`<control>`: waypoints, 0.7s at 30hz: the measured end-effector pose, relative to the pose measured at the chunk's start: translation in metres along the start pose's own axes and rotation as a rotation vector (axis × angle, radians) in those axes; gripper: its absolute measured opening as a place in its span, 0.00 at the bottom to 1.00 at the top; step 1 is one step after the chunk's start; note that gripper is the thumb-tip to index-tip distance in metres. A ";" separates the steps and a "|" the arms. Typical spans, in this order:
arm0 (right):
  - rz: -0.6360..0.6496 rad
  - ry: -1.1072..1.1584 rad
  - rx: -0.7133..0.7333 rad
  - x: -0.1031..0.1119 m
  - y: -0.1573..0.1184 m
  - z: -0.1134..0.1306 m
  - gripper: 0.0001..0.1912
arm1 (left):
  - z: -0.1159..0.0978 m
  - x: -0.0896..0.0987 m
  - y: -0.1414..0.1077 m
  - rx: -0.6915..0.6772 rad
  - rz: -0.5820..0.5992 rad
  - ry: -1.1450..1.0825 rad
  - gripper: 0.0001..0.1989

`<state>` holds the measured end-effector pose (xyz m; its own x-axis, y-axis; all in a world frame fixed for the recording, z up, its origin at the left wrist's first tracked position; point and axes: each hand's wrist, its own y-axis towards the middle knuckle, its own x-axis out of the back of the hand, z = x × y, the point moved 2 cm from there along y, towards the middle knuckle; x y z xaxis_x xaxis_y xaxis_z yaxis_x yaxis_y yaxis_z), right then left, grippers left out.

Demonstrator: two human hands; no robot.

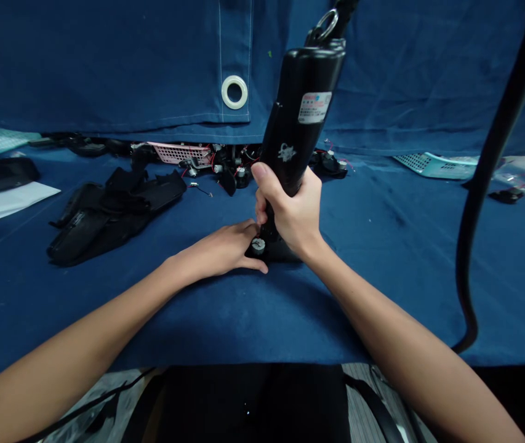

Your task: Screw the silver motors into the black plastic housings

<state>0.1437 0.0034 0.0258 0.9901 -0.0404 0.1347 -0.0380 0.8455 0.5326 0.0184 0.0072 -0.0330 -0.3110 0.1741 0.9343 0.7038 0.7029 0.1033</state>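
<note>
The right hand (pixel 290 206) is closed in a firm fist around the grip of a black electric screwdriver (pixel 301 117), which stands nearly upright with a slight lean to the right. A metal ring (pixel 327 24) at its top links it to a line running up out of view, and a small label sits on its barrel. The lower end of the tool is hidden behind the fingers, down at a black housing (pixel 277 251).

The left hand (pixel 218 251) lies low and nearly flat on the worktop (pixel 336 307), its fingers curled against that housing from the left. A round metal-capped part (pixel 257 246) shows on the housing, just beside the fingertips. The housing sits near the middle of the blue-covered worktop.

Farther back are a heap of black pieces (pixel 114 215) on the left, a pink basket (pixel 179 154), small motors with red wires (pixel 234 172), and a teal basket (pixel 435 166) on the right. White paper (pixel 4 203) lies at far left. A black cable (pixel 488 184) hangs on the right, before a blue curtain (pixel 105 67) with a white grommet (pixel 234 92).
</note>
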 end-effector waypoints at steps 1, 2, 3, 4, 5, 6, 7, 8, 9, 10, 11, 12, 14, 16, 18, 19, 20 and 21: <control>-0.005 0.005 0.002 0.000 0.000 0.000 0.24 | 0.000 0.000 0.000 0.001 -0.001 -0.001 0.34; -0.007 0.008 0.003 0.000 0.000 0.000 0.24 | 0.000 0.000 0.000 0.000 -0.002 -0.004 0.34; -0.006 0.010 0.003 0.000 0.000 0.000 0.24 | 0.000 0.000 0.000 -0.001 -0.002 -0.008 0.34; -0.005 0.009 0.001 -0.001 0.000 0.000 0.24 | 0.000 0.000 0.000 -0.002 -0.001 -0.011 0.34; -0.004 0.008 -0.001 -0.001 0.000 -0.001 0.24 | 0.000 0.000 0.000 -0.002 0.001 -0.015 0.34; -0.005 0.007 -0.002 -0.001 0.000 -0.001 0.24 | 0.000 0.000 0.000 -0.001 0.002 -0.019 0.34; -0.008 0.007 -0.004 -0.001 0.000 -0.001 0.24 | 0.000 0.000 0.000 -0.002 0.003 -0.025 0.33; -0.011 0.008 -0.005 -0.001 0.000 -0.001 0.24 | 0.000 0.000 0.000 -0.004 0.003 -0.031 0.33; -0.014 0.009 -0.006 0.000 0.000 -0.001 0.24 | 0.000 0.000 0.000 -0.006 0.003 -0.037 0.33; -0.014 0.008 -0.007 0.000 0.000 -0.001 0.24 | 0.000 0.000 0.000 -0.008 0.003 -0.041 0.33; -0.012 0.007 -0.009 0.000 0.000 -0.001 0.24 | 0.000 0.000 0.000 -0.008 0.002 -0.042 0.33; -0.009 0.004 -0.011 0.000 0.000 -0.001 0.24 | 0.000 0.000 0.000 -0.007 0.003 -0.041 0.33; -0.004 -0.007 -0.015 0.000 -0.001 0.000 0.23 | 0.000 0.000 0.000 -0.004 0.004 -0.034 0.33; 0.003 -0.022 -0.021 0.000 -0.001 0.001 0.23 | 0.001 0.000 0.000 -0.005 0.003 -0.028 0.33; 0.015 -0.043 -0.029 0.000 -0.001 0.001 0.23 | 0.001 0.000 0.000 -0.008 0.002 -0.026 0.33; 0.021 -0.053 -0.033 0.000 -0.001 0.001 0.24 | 0.000 0.000 0.000 -0.009 0.000 -0.024 0.33; 0.024 -0.060 -0.034 0.000 -0.001 0.001 0.24 | 0.000 0.000 0.000 -0.009 -0.001 -0.022 0.33; 0.024 -0.064 -0.034 0.000 -0.001 0.001 0.24 | 0.000 0.000 0.000 -0.010 -0.001 -0.021 0.33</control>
<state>0.1435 0.0026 0.0260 0.9782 -0.0524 0.2007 -0.0563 0.8643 0.4999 0.0181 0.0069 -0.0335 -0.3251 0.1884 0.9267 0.7097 0.6962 0.1074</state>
